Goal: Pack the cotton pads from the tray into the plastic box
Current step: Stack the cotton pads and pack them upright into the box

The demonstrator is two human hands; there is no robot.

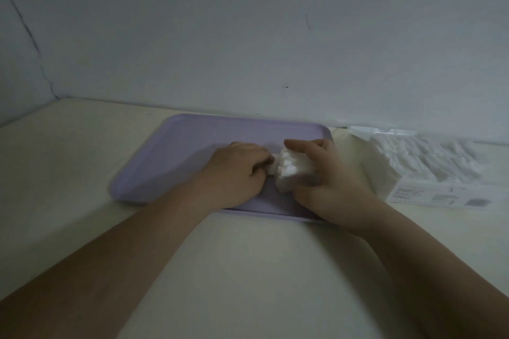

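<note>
While both hands meet over the right half of the lilac tray [187, 151], a short stack of white cotton pads [289, 172] is caught between them, resting on or just above the tray's floor; the blur makes it hard to say which. The left hand [237, 170] lies knuckles up on the tray, its fingers [263, 157] curled in and pinching the stack's left end. The right hand [330, 181] wraps the other end: its fingers [301, 146] arch over the far side of the stack and its thumb closes in on the near side, so the pads are gripped from both ends. The rest of the tray's floor, to the left of the hands, shows only bare lilac.

Just off the tray's right edge stands the clear plastic box [440, 197], with a pale printed label on its near wall. Rows of packed pads [429, 159] fill it, standing on edge. Tray and box both sit on a cream table [248, 270], the tray's far rim close to a pale wall [248, 36].
</note>
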